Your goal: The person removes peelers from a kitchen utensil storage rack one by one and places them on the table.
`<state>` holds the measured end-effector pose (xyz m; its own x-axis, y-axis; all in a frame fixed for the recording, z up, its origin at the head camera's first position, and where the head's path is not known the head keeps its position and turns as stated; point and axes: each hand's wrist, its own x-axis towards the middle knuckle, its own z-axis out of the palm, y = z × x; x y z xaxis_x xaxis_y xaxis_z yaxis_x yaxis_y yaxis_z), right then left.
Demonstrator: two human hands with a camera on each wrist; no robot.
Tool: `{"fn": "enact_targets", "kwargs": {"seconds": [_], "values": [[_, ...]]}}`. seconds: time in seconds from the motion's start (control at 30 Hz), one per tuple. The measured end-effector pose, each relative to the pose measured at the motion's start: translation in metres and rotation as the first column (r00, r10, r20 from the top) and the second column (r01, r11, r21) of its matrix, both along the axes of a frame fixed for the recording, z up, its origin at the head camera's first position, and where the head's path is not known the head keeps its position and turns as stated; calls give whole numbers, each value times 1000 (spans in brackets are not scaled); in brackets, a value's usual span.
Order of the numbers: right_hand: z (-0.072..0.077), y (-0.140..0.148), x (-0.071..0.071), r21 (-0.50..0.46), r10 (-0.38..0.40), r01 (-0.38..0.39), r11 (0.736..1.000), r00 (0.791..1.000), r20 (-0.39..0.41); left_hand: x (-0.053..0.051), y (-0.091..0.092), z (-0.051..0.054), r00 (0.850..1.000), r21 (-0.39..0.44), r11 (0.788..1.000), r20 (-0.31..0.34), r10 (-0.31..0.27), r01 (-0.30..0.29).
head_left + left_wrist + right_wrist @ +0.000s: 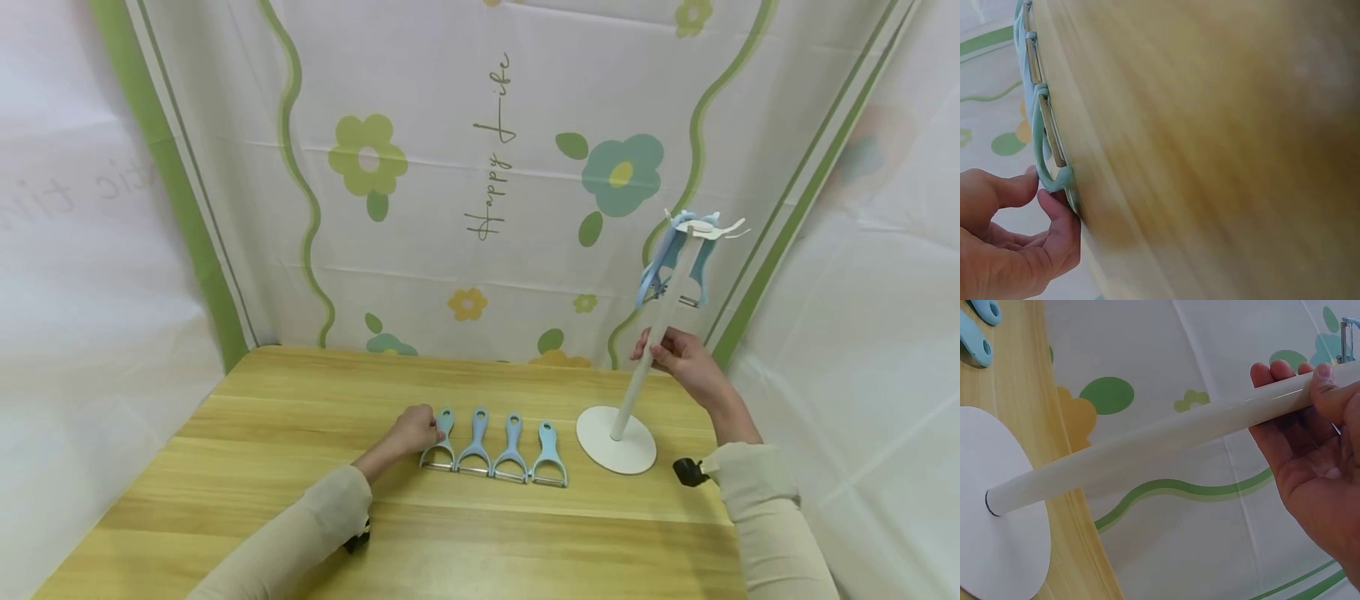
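1. I am in a small booth-like space with fabric hung round a table; whether it belongs to a home or a studio I cannot tell.
2. A back sheet (420, 258) faces me, printed with flowers, wavy green lines and the sideways words "Happy Life" (492, 158).
3. A left sheet (82, 292) and a right sheet (847, 350) close in the sides.
4. My wood-grain table (525, 550) reaches nearly to the back sheet.
5. Peelers (479, 428) and a white stand (603, 454) on it give a kitchen note.
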<state>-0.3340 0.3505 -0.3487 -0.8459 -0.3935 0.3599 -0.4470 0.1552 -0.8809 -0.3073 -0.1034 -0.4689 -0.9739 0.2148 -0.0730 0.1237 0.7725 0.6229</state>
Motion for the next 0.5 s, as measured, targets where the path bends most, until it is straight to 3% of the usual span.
{"fn": "enact_targets", "kwargs": {"seconds": [0.2, 0.27, 0.3, 0.33, 0.4, 0.5], "values": [[1, -4, 5, 55, -68, 70, 996, 997, -37, 1, -3, 5, 1000, 24, 1000, 10, 4, -4], [1, -7, 7, 89, -123, 128, 988, 991, -55, 1, -4, 8, 1000, 49, 999, 7, 7, -8], [1, -8, 9, 133, -182, 193, 972, 979, -92, 1, -5, 9, 1000, 59, 998, 5, 10, -10], [1, -10, 11, 173, -252, 274, 946, 957, -140, 1, -5, 10, 1000, 71, 997, 7, 9, -9], [-1, -15, 15, 227, -391, 442, 868, 890, -236, 1, -5, 12, 1000, 87, 996, 10, 8, -9], [-4, -22, 20, 251, -551, 650, 718, 750, -367, 2, -5, 13, 1000, 104, 995, 8, 6, -7]]}}
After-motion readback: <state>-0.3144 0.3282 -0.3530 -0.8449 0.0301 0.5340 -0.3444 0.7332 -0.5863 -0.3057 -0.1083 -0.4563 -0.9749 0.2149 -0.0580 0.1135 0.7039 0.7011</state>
